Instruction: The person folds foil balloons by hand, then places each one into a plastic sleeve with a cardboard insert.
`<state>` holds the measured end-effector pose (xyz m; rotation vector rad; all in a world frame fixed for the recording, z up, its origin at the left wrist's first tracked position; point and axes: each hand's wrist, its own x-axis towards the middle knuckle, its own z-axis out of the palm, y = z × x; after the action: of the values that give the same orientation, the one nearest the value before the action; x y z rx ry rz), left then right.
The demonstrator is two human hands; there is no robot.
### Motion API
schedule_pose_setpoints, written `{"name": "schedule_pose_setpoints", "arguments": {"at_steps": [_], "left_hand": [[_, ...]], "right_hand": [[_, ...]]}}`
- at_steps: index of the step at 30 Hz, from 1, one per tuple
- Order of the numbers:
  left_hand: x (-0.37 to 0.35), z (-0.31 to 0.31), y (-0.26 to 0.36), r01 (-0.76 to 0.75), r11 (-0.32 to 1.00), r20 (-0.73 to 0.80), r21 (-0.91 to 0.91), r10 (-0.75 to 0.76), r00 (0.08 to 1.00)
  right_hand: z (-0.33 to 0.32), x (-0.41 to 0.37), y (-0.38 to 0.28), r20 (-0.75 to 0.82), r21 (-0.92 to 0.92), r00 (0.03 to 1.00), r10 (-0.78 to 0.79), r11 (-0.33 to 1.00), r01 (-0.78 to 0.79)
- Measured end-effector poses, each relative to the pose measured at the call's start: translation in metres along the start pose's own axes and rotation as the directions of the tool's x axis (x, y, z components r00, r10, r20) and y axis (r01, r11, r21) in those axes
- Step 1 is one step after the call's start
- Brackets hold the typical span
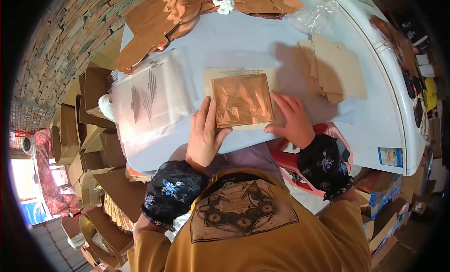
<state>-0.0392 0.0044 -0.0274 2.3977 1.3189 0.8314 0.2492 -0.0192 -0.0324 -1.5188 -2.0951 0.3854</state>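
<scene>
A folded square of shiny copper-coloured material (243,101) lies on a beige card inside a clear printed bag (241,71), near the table's front edge. My left hand (205,131) rests at the square's left side, fingers stretched out, the thumb by its lower left corner. On the other side, my right hand (294,121) has its fingers apart near the right edge, holding nothing. To the left is a stack of clear printed plastic bags (152,96). Several beige cards (335,68) lie fanned out to the right.
Copper-coloured material (161,26) is heaped along the back of the table (262,35), beside a crumpled white piece (224,5) and clear plastic (315,18). Cardboard boxes (96,96) stand at the left. A red chair or stool (293,166) is under the front edge.
</scene>
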Motion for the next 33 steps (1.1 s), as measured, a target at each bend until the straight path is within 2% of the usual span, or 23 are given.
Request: {"name": "schedule_pose_setpoints", "arguments": {"at_steps": [5,10,18,27,33], "left_hand": [[-0.003,0.004,-0.002,-0.05,0.992,-0.034,0.114,0.054,0.998],[-0.003,0.006,-0.002,-0.053,0.993,-0.062,0.109,0.061,0.996],[0.001,0.007,-0.003,-0.064,0.978,-0.046,0.2,0.075,0.996],[0.004,0.007,0.0,-0.054,0.977,-0.047,0.208,0.065,0.997],[0.008,0.005,0.002,-0.015,0.99,-0.066,0.142,0.024,0.998]], "right_hand": [[-0.001,0.001,0.001,-0.028,-0.016,0.998,-0.055,0.998,0.054],[-0.006,-0.004,0.002,0.012,-0.071,0.998,-0.062,0.996,0.062],[-0.006,-0.002,0.006,-0.076,-0.184,0.978,-0.192,0.967,0.176],[-0.009,0.002,0.001,-0.088,-0.19,0.982,-0.17,0.97,0.151],[-0.005,0.002,0.004,-0.122,-0.174,0.975,-0.187,0.971,0.165]]}}
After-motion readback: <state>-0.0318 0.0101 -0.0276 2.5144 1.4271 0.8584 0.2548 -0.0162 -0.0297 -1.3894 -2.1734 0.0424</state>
